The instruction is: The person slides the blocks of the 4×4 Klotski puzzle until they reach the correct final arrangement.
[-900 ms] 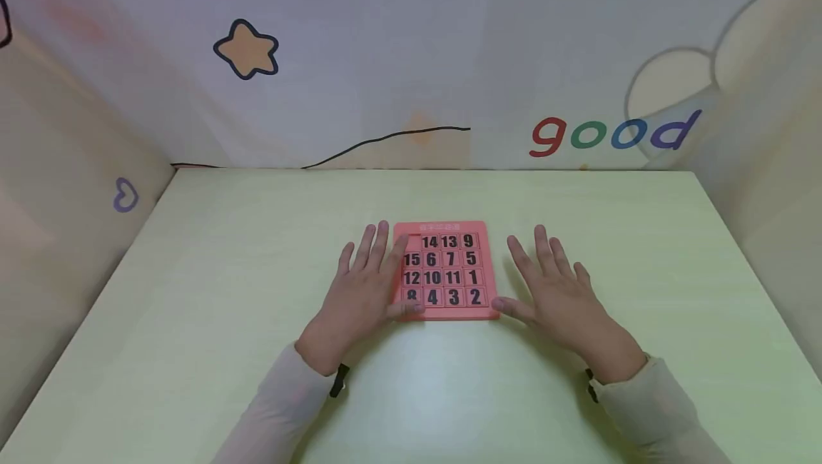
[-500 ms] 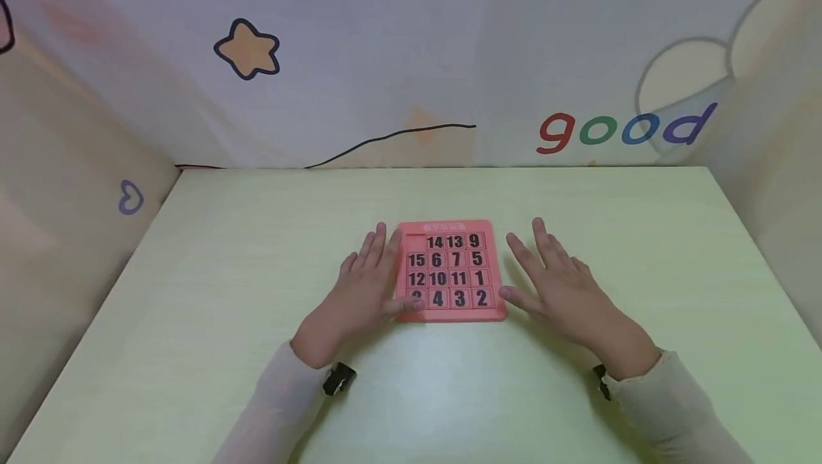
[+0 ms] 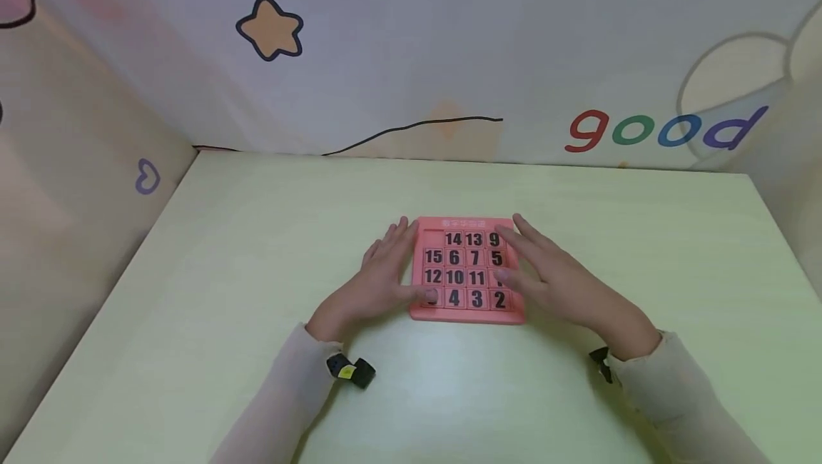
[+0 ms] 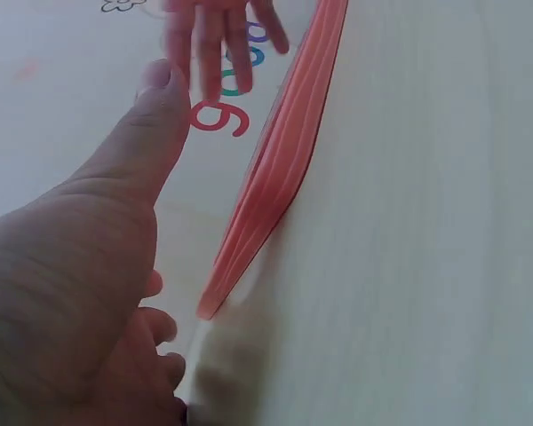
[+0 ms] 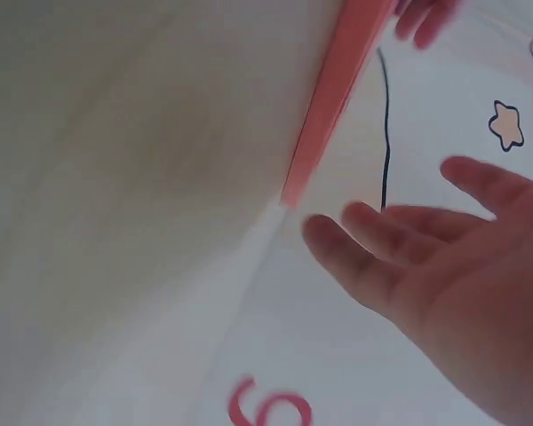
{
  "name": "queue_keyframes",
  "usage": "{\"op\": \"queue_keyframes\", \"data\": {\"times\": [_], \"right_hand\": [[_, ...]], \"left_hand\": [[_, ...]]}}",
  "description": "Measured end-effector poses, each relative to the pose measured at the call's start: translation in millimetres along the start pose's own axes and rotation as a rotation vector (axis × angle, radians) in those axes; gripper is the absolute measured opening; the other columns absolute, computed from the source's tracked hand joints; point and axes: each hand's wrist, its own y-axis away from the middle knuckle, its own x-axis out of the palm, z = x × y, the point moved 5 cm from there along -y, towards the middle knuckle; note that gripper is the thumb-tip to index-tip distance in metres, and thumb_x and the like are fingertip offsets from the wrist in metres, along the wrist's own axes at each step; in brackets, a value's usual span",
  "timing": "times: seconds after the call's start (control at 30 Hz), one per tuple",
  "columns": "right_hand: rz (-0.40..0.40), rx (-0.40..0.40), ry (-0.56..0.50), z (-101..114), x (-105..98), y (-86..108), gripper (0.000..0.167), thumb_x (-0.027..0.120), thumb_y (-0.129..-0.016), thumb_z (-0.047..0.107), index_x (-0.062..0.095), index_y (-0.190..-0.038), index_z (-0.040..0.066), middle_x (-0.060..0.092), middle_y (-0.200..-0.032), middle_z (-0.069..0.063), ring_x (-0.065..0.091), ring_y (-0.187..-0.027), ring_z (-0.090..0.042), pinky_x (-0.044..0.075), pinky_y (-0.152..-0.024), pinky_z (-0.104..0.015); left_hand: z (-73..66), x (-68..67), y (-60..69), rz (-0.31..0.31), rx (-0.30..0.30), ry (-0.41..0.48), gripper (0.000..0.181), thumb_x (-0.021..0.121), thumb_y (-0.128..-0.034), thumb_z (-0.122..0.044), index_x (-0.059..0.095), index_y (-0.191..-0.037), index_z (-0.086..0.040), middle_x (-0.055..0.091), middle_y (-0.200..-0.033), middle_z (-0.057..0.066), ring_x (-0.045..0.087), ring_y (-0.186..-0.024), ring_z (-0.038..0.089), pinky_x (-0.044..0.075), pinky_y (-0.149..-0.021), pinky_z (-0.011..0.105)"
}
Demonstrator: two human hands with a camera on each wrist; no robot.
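Note:
A pink sliding number puzzle (image 3: 465, 319) lies flat on the table, its numbered tiles facing up and the top-left slot without a tile. At its left edge is my left hand (image 3: 375, 285), fingers extended along the side and thumb over the bottom-left tile. My right hand (image 3: 565, 282) is at the right side, fingers spread, index finger and thumb over the right column. In the left wrist view the left hand (image 4: 89, 240) is beside the puzzle's pink edge (image 4: 289, 151). The right wrist view shows the right hand (image 5: 462, 266) near the pink edge (image 5: 324, 115), with a gap between them.
The pale green table (image 3: 257, 235) meets a printed cloth backdrop (image 3: 411, 43) at its far edge, bearing a star (image 3: 270, 28) and the word "good" (image 3: 664, 130). Cloth sides stand at left and right. Dark bands sit at both wrists.
My right hand has moved left, from beside the puzzle to over its right edge. The left thumb stays over the bottom-left corner. The head view has shifted, so the scene sits farther right.

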Motion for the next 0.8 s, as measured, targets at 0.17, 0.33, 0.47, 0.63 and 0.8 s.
{"op": "queue_keyframes", "data": {"times": [0.17, 0.33, 0.47, 0.63, 0.8], "right_hand": [[-0.043, -0.075, -0.181, 15, 1, -7.8, 0.062, 0.053, -0.106, 0.036, 0.032, -0.16, 0.016, 0.02, -0.167, -0.012, 0.015, -0.151, -0.038, 0.025, -0.111, -0.069], [-0.045, -0.11, -0.198, 20, 11, -19.5, 0.061, 0.055, -0.105, 0.035, 0.035, -0.159, 0.013, 0.022, -0.166, -0.013, 0.014, -0.152, -0.038, 0.022, -0.112, -0.069], [-0.051, -0.166, -0.067, 22, 16, -30.9, 0.062, 0.057, -0.104, 0.028, 0.034, -0.158, 0.008, 0.02, -0.166, -0.015, 0.009, -0.152, -0.04, 0.015, -0.114, -0.068], [-0.001, -0.235, 0.105, 32, 24, -39.6, 0.065, 0.057, -0.101, 0.024, 0.032, -0.158, 0.004, 0.018, -0.167, -0.013, 0.004, -0.152, -0.04, 0.011, -0.117, -0.065], [0.073, -0.263, 0.155, 41, 30, -41.1, 0.066, 0.053, -0.1, 0.024, 0.029, -0.159, 0.007, 0.017, -0.167, -0.006, 0.001, -0.153, -0.035, 0.009, -0.119, -0.06]], "left_hand": [[-2.1, 2.8, -3.0, 0.004, 0.0, 0.006, 0.119, 0.08, -0.0806, -0.056, 0.004, -0.164, -0.018, -0.003, -0.169, 0.003, -0.011, -0.153, 0.017, -0.008, -0.12, 0.04], [-2.4, 5.3, -4.0, 0.027, -0.024, -0.046, 0.122, 0.079, -0.0794, -0.059, 0.003, -0.164, -0.016, -0.004, -0.169, 0.002, -0.011, -0.153, 0.018, -0.009, -0.119, 0.04], [-1.9, 6.8, -5.9, 0.052, -0.046, -0.098, 0.124, 0.079, -0.0782, -0.061, 0.003, -0.164, -0.014, -0.004, -0.169, 0.003, -0.011, -0.153, 0.02, -0.009, -0.119, 0.042], [-1.3, 7.3, -5.6, 0.069, -0.054, -0.152, 0.126, 0.08, -0.0756, -0.064, 0.005, -0.164, -0.013, -0.002, -0.169, 0.003, -0.01, -0.153, 0.02, -0.006, -0.12, 0.043], [-0.7, 6.7, -4.9, 0.096, -0.053, -0.193, 0.128, 0.078, -0.0751, -0.067, 0.003, -0.163, -0.013, -0.004, -0.169, 0.002, -0.012, -0.153, 0.02, -0.005, -0.121, 0.042]]}}
